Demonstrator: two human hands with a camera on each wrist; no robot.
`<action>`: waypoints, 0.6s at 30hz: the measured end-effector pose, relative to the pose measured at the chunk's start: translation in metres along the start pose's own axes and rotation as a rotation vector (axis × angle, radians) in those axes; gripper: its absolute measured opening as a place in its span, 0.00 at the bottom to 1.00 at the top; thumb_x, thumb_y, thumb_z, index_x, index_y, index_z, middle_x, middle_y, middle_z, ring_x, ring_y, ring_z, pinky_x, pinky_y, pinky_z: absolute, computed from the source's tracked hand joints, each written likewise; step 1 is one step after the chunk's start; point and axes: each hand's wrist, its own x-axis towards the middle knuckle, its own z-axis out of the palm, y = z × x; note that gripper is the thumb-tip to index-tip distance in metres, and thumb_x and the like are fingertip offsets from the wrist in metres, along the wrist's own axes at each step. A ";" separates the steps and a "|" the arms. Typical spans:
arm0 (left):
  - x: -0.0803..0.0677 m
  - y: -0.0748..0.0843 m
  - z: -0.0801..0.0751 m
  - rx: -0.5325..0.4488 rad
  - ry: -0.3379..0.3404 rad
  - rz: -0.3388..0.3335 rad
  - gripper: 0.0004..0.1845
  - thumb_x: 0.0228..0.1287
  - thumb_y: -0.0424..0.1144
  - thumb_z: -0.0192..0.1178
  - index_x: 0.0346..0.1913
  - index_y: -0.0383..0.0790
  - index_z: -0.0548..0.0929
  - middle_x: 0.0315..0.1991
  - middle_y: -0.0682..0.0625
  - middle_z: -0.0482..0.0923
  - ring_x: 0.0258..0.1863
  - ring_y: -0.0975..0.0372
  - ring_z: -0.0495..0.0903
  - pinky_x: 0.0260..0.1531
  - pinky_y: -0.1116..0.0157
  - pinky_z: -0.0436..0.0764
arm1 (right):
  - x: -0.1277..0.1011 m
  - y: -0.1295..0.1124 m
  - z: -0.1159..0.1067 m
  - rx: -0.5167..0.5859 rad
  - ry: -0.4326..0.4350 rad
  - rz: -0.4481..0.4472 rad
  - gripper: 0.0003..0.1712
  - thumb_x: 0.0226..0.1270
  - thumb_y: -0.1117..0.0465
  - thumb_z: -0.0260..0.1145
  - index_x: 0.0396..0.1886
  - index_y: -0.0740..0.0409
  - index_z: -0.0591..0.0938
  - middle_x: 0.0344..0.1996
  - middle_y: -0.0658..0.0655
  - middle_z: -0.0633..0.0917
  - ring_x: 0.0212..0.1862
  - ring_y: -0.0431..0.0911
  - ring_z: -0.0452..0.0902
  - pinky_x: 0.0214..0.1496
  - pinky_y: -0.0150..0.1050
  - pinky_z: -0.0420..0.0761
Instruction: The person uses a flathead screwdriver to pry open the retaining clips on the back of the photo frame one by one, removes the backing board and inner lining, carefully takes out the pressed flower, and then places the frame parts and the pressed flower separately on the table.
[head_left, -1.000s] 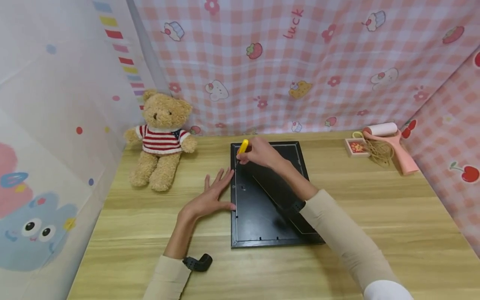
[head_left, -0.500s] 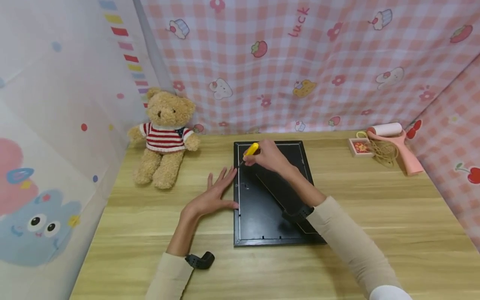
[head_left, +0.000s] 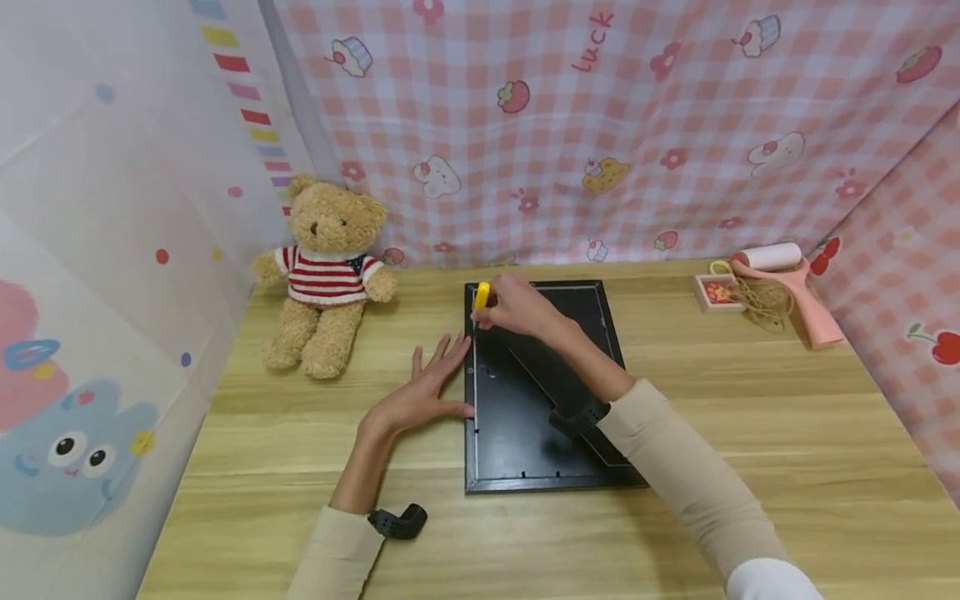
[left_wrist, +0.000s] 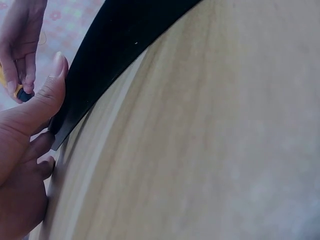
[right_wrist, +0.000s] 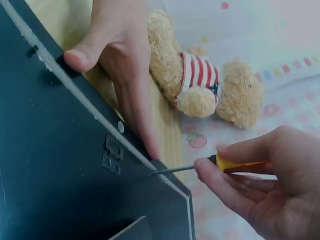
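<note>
Swung leftward since the earlier frame, the screwdriver (head_left: 482, 297) stands steeper — pinched in the right grip (head_left: 519, 305). Beneath that grip lies the picture frame (head_left: 517, 433), long axis near-to-far; the left grip (head_left: 417, 402) — unclenched — touches its left edge.

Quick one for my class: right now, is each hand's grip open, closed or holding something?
Left grip: open, touching the black frame.
Right grip: closed, holding the yellow-handled tool.
</note>
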 end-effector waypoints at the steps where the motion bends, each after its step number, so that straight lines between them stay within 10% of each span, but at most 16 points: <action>1: -0.001 0.000 -0.001 0.001 0.000 -0.004 0.67 0.62 0.73 0.71 0.92 0.56 0.41 0.92 0.51 0.37 0.91 0.52 0.25 0.80 0.42 0.12 | 0.000 -0.001 0.000 -0.005 -0.002 0.003 0.11 0.76 0.64 0.73 0.43 0.72 0.91 0.33 0.63 0.94 0.38 0.56 0.94 0.45 0.44 0.92; 11: -0.003 0.012 -0.008 -0.008 -0.040 0.001 0.71 0.58 0.72 0.75 0.92 0.50 0.42 0.93 0.47 0.35 0.91 0.50 0.26 0.79 0.43 0.10 | -0.061 0.001 -0.029 0.267 0.261 0.000 0.15 0.77 0.61 0.74 0.55 0.68 0.90 0.42 0.63 0.95 0.46 0.55 0.94 0.55 0.46 0.92; 18: -0.007 0.009 -0.005 0.071 -0.080 0.013 0.85 0.40 0.88 0.67 0.91 0.46 0.35 0.92 0.44 0.30 0.91 0.51 0.25 0.79 0.44 0.10 | -0.137 0.009 0.017 0.437 0.162 -0.008 0.14 0.76 0.61 0.75 0.57 0.60 0.91 0.42 0.55 0.95 0.46 0.53 0.94 0.52 0.32 0.89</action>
